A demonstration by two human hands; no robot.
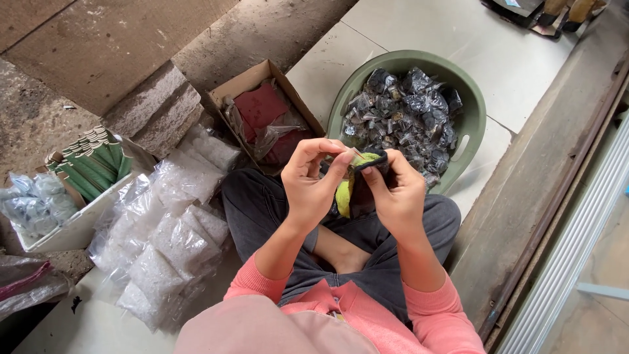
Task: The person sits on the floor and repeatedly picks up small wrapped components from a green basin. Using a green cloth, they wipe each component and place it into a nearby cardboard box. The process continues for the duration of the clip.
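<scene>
Left hand [313,180], right hand [393,190] pinch a dark pouch [364,190] — green basin [473,111] just beyond.

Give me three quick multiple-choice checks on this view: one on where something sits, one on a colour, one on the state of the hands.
1. Where is the green basin of dark packets?
A. On the floor ahead of the person's knees
B. On the person's lap
C. Inside the cardboard box

2. What colour are the person's sleeves?
A. Blue
B. Pink
C. White

3. What are the hands doing?
A. Both rest flat on the floor
B. Only one holds something
C. Both pinch one small dark and yellow-green item

Answers:
1 A: the basin stands on the pale tiles beyond the crossed legs, right of the cardboard box.
2 B: both forearms end in pink cuffs.
3 C: the left hand and right hand meet on the item above the lap.
</scene>
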